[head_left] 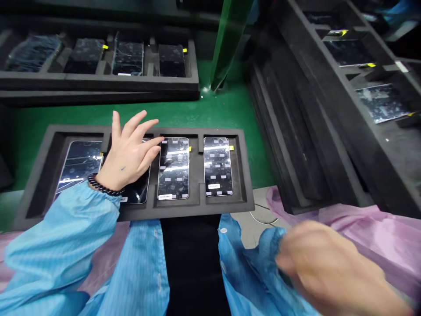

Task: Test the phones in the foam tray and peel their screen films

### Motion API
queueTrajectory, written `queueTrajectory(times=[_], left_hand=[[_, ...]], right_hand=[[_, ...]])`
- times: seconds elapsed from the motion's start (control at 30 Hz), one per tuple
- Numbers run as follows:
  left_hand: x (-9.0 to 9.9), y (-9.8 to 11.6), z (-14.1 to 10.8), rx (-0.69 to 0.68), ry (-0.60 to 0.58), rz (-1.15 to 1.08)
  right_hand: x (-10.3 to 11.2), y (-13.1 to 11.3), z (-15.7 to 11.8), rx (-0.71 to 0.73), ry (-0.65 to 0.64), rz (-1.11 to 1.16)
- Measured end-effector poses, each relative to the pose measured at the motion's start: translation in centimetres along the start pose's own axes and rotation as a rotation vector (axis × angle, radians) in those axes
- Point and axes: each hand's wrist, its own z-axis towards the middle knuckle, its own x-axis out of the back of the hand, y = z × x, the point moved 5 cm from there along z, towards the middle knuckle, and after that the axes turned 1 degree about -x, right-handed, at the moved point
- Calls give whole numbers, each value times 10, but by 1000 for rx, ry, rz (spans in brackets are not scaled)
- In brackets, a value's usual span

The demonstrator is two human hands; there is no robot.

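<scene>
Left hand [126, 153] open, fingers spread, nothing gripped, over the second phone [136, 191] of four in a black foam tray [200, 210]; can't tell if the palm touches it. First phone [79, 166] just left of it, third phone [173, 169] and fourth phone [217, 166] to the right. Right hand [329, 263] blurred, well off the tray, by the right sleeve [253, 267]; grip can't tell.

Right hand [329, 265] blurred, wrist cut off by lower edge. Second phone [138, 192] in foam tray [33, 210] mostly hidden under left hand [128, 156]. Far-right tray [329, 87] runs off frame.
</scene>
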Motion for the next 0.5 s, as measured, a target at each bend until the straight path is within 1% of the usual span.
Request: queueTrajectory(times=[0.1, 0.2, 0.27, 0.33, 0.4, 0.5], left_hand=[[3, 1, 0, -9, 4, -4], [4, 2, 0, -7, -20, 8], [4, 3, 0, -6, -37, 25], [3, 3, 0, -14, -33, 42], [0, 1, 0, -22, -39, 60], [-6, -1, 0, -54, -41, 103]], right_hand=[[-15, 20, 23, -23, 15, -57], [-35, 52, 56, -39, 53, -132], [-45, 75, 77, -52, 95, -181], [-51, 92, 91, -45, 164, -202], [-54, 101, 97, -20, 198, -228], [-57, 102, 98, -9, 163, -316]])
